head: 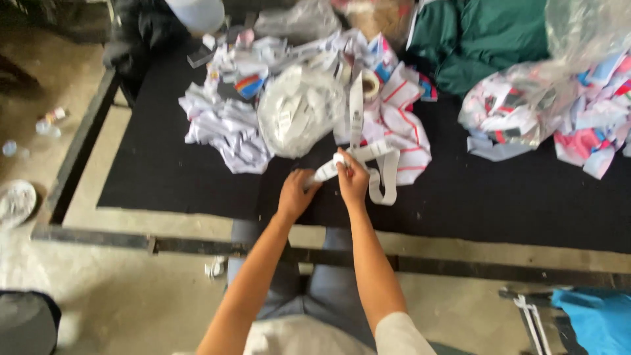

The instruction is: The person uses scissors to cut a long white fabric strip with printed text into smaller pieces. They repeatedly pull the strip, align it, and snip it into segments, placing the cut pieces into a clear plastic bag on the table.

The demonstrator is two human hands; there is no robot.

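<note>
Both my hands hold a long white fabric label strip (380, 158) over the black mat (171, 171). My left hand (296, 194) pinches the strip's near end. My right hand (353, 179) grips it just beside, fingers closed. The strip loops away to the right and runs up toward a small roll (370, 84). Behind it lies a clear plastic bag of white labels (299, 108) and a heap of white, red and blue printed cloth pieces (227, 125).
A second pile of printed pieces in plastic (526, 112) lies at right, with green cloth (486, 36) behind it. The table's dark metal frame (197, 244) runs along the near edge. Blue cloth (595, 315) sits at lower right, bottles (46, 125) on the floor left.
</note>
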